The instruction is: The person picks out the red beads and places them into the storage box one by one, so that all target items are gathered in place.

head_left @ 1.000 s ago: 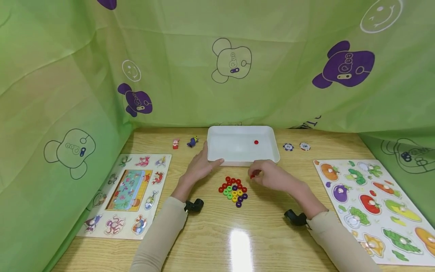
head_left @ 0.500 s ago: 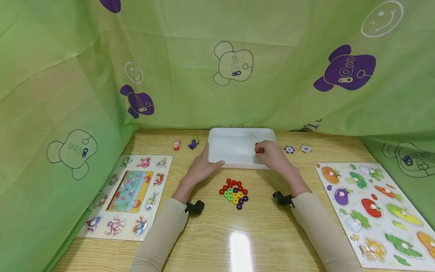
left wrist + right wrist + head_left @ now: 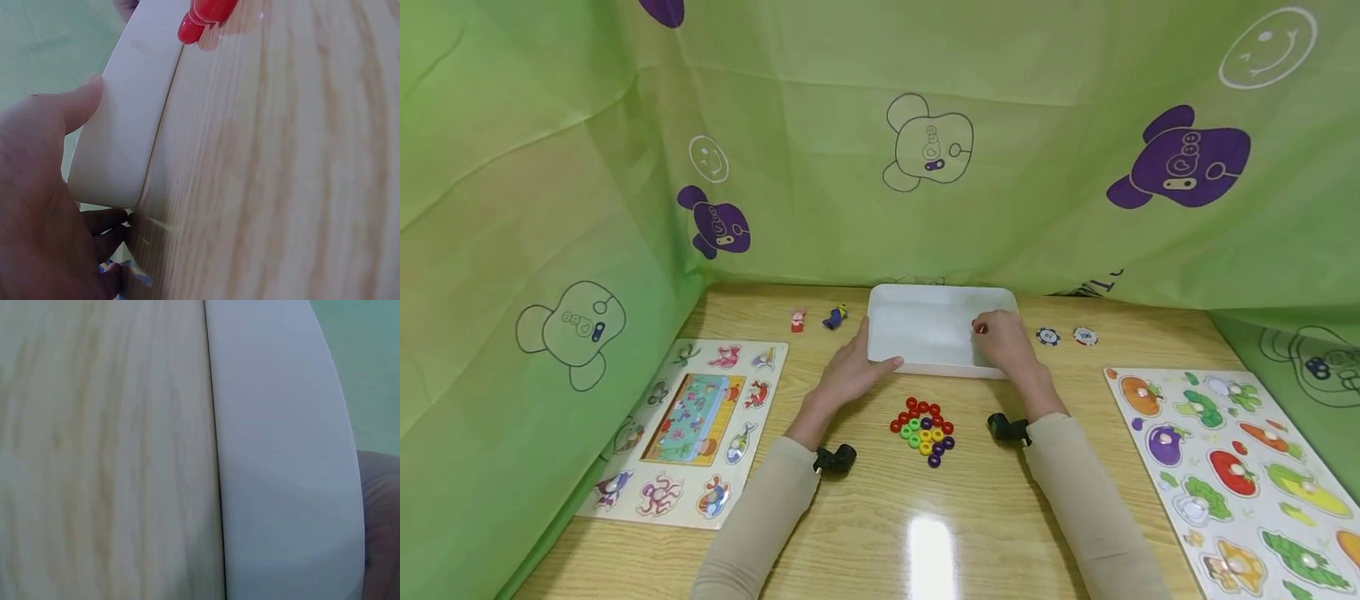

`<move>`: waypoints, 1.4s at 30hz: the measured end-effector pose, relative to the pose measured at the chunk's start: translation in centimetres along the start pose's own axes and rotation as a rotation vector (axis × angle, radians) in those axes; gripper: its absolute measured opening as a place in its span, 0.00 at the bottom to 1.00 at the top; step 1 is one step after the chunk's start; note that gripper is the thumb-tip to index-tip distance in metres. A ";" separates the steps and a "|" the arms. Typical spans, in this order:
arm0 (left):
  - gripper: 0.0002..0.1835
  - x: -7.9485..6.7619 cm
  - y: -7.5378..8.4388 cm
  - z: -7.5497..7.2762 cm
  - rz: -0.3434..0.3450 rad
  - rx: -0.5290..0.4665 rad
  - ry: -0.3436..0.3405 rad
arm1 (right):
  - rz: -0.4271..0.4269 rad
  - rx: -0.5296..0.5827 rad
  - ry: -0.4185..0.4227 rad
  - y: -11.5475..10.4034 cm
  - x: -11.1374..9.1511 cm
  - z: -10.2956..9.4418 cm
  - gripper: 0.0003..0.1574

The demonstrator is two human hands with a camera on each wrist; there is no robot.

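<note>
A shallow white tray (image 3: 921, 323) stands at the back middle of the table. My left hand (image 3: 850, 371) holds its front left corner. In the left wrist view the thumb (image 3: 84, 103) presses the front wall and the other fingers bend round the side. Over the tray's right part, my right hand (image 3: 1006, 343) pinches a small red ring bead (image 3: 976, 325), largely covered by the fingers. The right wrist view has only part of that hand (image 3: 381, 519), behind the tray wall. In front of the tray lie ring beads: red (image 3: 922, 407), green (image 3: 914, 442), yellow (image 3: 925, 448), purple (image 3: 934, 461).
Left of the tray are a small pig figure (image 3: 797, 321) and a blue figure (image 3: 835, 317). Two poker chips, one blue (image 3: 1048, 336) and one red (image 3: 1085, 336), lie to its right. A sea-animal puzzle board (image 3: 778, 354) and a vegetable puzzle board (image 3: 1198, 433) flank the arms.
My right hand has moved from beside the bead pile up and into the tray's right part, carrying a red bead. The left hand keeps its place on the corner. The head view has shifted slightly.
</note>
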State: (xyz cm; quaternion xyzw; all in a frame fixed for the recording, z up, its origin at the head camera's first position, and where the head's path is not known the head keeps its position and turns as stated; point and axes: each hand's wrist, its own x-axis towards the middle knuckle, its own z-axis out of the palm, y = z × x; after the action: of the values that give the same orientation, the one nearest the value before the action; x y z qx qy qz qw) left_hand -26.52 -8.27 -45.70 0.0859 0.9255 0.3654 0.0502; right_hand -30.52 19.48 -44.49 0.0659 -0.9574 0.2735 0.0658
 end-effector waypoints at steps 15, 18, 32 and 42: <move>0.57 0.2 -0.1 0.2 0.017 0.002 0.017 | -0.191 -0.036 0.015 -1.0 -0.9 -1.5 0.11; 0.57 0.3 0.0 0.1 0.007 0.006 0.025 | -0.244 -0.019 -0.032 -2.2 -1.7 -2.5 0.11; 0.57 0.1 0.0 0.0 -0.006 0.010 0.011 | -0.318 0.017 -0.313 -5.8 -7.3 -2.8 0.10; 0.57 0.2 -0.1 0.1 0.010 0.003 0.014 | -0.387 -0.042 -0.389 -6.6 -10.7 -1.6 0.06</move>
State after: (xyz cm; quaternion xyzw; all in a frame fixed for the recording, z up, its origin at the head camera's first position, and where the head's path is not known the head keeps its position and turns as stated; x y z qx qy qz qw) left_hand -26.67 -8.20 -45.86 0.0880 0.9260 0.3648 0.0421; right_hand -18.77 15.69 -41.49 0.2975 -0.9271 0.2181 -0.0670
